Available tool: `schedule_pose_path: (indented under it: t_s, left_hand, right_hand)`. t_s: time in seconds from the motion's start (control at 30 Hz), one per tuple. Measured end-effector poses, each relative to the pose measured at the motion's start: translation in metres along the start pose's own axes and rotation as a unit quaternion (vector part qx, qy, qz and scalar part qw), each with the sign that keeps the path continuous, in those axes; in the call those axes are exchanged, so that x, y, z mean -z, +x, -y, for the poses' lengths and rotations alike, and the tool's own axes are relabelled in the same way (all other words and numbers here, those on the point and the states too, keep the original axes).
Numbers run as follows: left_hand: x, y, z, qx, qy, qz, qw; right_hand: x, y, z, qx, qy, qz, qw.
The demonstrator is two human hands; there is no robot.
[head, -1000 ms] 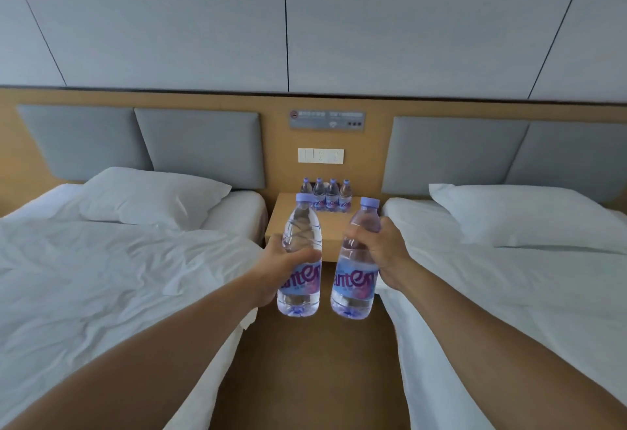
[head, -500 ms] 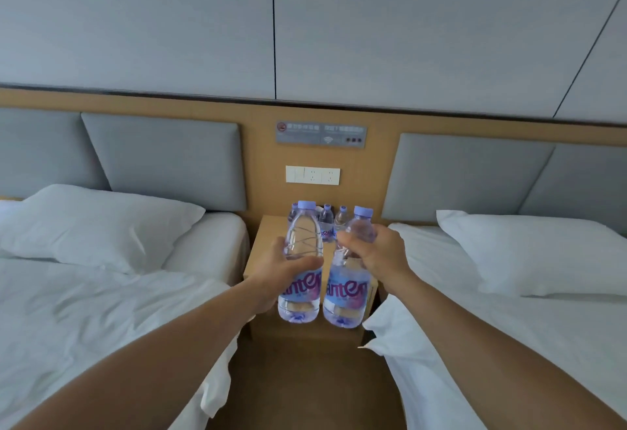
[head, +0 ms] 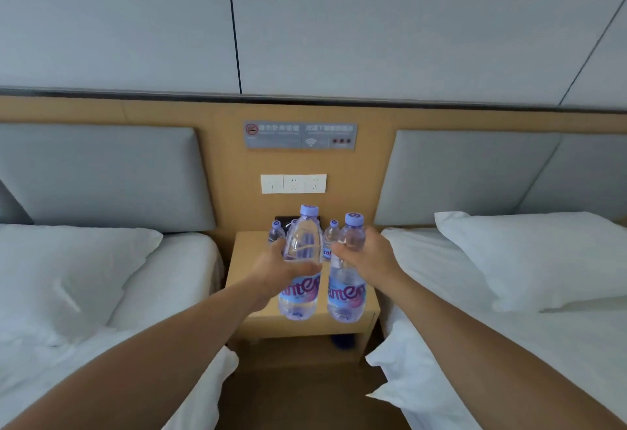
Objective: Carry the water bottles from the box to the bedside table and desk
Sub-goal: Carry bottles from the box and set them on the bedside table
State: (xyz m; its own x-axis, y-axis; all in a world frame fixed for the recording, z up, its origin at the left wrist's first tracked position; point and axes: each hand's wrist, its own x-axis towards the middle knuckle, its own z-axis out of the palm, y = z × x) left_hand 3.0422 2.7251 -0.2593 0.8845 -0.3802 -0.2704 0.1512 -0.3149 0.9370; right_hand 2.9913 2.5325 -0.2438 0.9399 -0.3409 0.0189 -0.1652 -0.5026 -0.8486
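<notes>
The left bed (head: 84, 344) and the right bed (head: 529, 361), both in white linen, are flanking a wooden bedside surface (head: 245, 268) that is standing against the headboard wall. The left hand (head: 281, 268) is curling its fingers round the middle of the left bottle (head: 300, 293), and the right hand (head: 371, 256) is gripping the right bottle (head: 346, 295) near its shoulder. Both are being held upright, side by side, over the front of the surface; whether their bases are touching it cannot be told. A row of bottles (head: 331, 235) is standing at the back, below a white socket plate (head: 293, 183).
</notes>
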Motion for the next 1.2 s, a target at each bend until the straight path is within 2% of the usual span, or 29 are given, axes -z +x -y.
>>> schedule_pose_path:
  t_s: [0.3,0.37,0.47,0.7,0.83,0.93,1.07,1.2]
  left_hand:
    - [-0.004,0.128,0.02,0.044,0.073,-0.044,0.995]
    - [-0.006,0.163,0.036,0.049,0.099,-0.058,0.992]
    - [-0.01,0.214,0.069,0.055,0.107,-0.04,0.992]
    - [-0.016,0.32,0.154,0.014,0.163,-0.031,0.986]
    - [-0.021,0.358,0.201,-0.01,0.161,-0.045,0.986]
    - [-0.023,0.375,0.228,0.008,0.168,-0.067,0.984]
    - [-0.026,0.389,0.248,0.006,0.168,-0.08,0.983]
    - [-0.026,0.403,0.254,0.003,0.158,-0.084,0.984]
  right_hand:
    - [-0.029,0.13,-0.061,-0.014,0.018,0.054,0.998]
    - [-0.047,0.153,-0.082,-0.008,0.004,0.065,0.998]
    - [-0.075,0.186,-0.116,-0.001,0.011,0.07,0.997]
    - [-0.135,0.253,-0.201,0.013,-0.007,0.076,0.997]
    - [-0.162,0.277,-0.237,0.036,-0.012,0.082,0.996]
    - [-0.179,0.288,-0.257,0.059,-0.014,0.075,0.995]
    - [-0.195,0.297,-0.273,0.095,-0.036,0.055,0.993]
    - [-0.204,0.308,-0.288,0.091,-0.051,0.04,0.994]
